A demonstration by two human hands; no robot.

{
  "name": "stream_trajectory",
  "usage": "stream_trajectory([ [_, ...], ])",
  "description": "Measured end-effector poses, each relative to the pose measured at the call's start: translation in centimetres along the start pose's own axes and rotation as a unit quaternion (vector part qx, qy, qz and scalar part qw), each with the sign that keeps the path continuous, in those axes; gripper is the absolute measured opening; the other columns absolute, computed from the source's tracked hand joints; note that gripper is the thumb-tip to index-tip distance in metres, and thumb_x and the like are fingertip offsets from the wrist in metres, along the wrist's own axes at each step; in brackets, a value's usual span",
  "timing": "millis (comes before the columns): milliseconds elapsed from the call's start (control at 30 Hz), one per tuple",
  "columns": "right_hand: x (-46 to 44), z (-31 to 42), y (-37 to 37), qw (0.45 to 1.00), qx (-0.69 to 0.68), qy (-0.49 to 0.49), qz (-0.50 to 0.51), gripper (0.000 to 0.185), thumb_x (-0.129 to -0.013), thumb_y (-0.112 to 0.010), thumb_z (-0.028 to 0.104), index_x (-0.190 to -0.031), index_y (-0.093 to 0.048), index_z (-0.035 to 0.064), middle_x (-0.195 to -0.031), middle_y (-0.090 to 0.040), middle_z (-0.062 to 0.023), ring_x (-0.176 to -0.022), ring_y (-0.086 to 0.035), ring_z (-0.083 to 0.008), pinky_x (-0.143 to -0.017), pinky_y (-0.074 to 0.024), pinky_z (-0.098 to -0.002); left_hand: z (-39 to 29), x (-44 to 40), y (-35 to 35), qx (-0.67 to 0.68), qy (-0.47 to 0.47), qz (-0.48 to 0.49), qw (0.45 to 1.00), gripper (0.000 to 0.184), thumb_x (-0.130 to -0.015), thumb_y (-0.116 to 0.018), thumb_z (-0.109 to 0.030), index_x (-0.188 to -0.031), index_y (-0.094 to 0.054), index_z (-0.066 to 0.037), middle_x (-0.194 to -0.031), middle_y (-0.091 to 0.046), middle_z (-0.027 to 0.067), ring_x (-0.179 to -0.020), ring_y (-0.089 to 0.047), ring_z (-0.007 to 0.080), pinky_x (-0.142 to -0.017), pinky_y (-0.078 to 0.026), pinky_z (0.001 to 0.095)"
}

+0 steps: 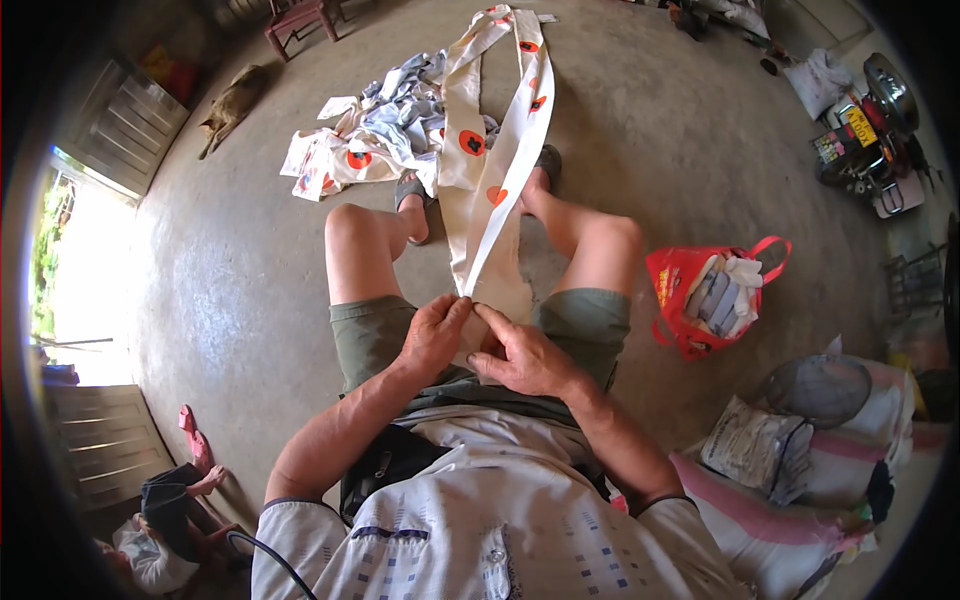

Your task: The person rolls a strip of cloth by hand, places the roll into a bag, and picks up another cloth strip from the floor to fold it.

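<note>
My left hand (pixel 432 335) pinches the upper end of a long cream cloth strip (pixel 463 215) printed with orange-red and black flowers. Close beside it, my right hand (pixel 525 352) is closed on the same cloth, its thumb and forefinger near the pinched edges. From my fingers, two lengths of the strip run down between my knees and out over the floor, forming a long loop. A heap of grey-blue and cream cloth pieces (pixel 400 115) lies just left of the loop, past my feet. More plain cream cloth hangs below my hands, partly hidden by them.
A red bag (pixel 665 275) holding rolled grey and white cloth stands right of my knee. White sacks (pixel 760 520) and a mesh cover (pixel 820 388) are at lower right, a motorcycle (pixel 870 150) beyond. An animal (pixel 232 108) lies far left; another person (pixel 175 500) sits lower left.
</note>
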State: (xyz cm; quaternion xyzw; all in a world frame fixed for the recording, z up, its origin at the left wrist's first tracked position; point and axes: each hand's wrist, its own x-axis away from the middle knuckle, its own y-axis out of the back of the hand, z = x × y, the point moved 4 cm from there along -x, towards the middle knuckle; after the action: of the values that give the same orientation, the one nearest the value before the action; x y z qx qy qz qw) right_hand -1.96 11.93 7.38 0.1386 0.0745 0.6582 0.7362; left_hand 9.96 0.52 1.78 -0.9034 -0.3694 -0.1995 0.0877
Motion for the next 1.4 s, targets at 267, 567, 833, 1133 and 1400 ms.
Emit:
stream_trajectory([
  [267, -5.5, -11.8, 6.5, 0.917, -0.231, -0.212, -0.247, 0.042, -0.092, -0.069, 0.039, -0.115, -0.061, 0.0045, -0.095, -0.062, -0.0032, -0.083, -0.06, -0.0139, -0.072, -0.0519, -0.0318, -3.4, 0.0, 2.7, 0.246, -0.005, -0.007, 0.969, 0.023, -0.102, -0.053, -0.025, -0.101, -0.061, -0.004, -0.086, -0.063, 0.002, -0.074, -0.061, 0.0102, -0.066, -0.051, 0.0275],
  [567, -12.5, -16.2, 0.4, 0.772, -0.608, -0.158, -0.096, 0.049, -0.095, -0.06, 0.034, -0.13, -0.052, -0.0005, -0.118, -0.063, -0.0128, -0.104, -0.065, -0.0264, -0.087, -0.0545, -0.0417, -3.1, 0.7, 1.9, 0.348, 0.097, 0.038, 0.932, 0.026, -0.099, -0.054, -0.022, -0.11, -0.061, 0.001, -0.095, -0.067, 0.0087, -0.08, -0.066, 0.0172, -0.072, -0.055, 0.0325],
  [833, -15.2, -7.3, 7.4, 0.846, -0.443, 0.038, -0.292, 0.038, -0.088, -0.063, 0.011, -0.124, -0.059, 0.0035, -0.103, -0.064, -0.0067, -0.093, -0.062, -0.0161, -0.082, -0.0534, -0.0336, -0.9, 0.3, 2.8, 0.33, 0.043, 0.04, 0.942, 0.023, -0.1, -0.053, -0.019, -0.111, -0.059, 0.0, -0.097, -0.066, 0.0082, -0.082, -0.066, 0.018, -0.076, -0.055, 0.0334],
  [1133, -14.1, -11.5, 4.7, 0.972, -0.182, -0.026, -0.15, 0.028, -0.082, -0.058, 0.008, -0.105, -0.063, -0.0065, -0.085, -0.067, -0.01, -0.075, -0.063, -0.0183, -0.068, -0.0515, -0.0347, 3.0, 1.7, 1.4, 0.147, 0.112, 0.085, 0.979, 0.028, -0.099, -0.055, -0.024, -0.104, -0.065, 0.001, -0.09, -0.066, 0.0046, -0.08, -0.061, 0.0119, -0.072, -0.051, 0.0283],
  [1400, -7.3, -14.9, 0.8, 0.82, -0.475, -0.23, -0.222, 0.029, -0.083, -0.063, 0.009, -0.109, -0.062, -0.0042, -0.1, -0.067, -0.0132, -0.089, -0.068, -0.0245, -0.076, -0.0567, -0.0372, 0.1, 2.9, 4.1, 0.143, 0.032, -0.061, 0.987, 0.023, -0.101, -0.055, -0.024, -0.092, -0.062, -0.004, -0.078, -0.059, -0.002, -0.07, -0.052, 0.0062, -0.063, -0.045, 0.0238],
])
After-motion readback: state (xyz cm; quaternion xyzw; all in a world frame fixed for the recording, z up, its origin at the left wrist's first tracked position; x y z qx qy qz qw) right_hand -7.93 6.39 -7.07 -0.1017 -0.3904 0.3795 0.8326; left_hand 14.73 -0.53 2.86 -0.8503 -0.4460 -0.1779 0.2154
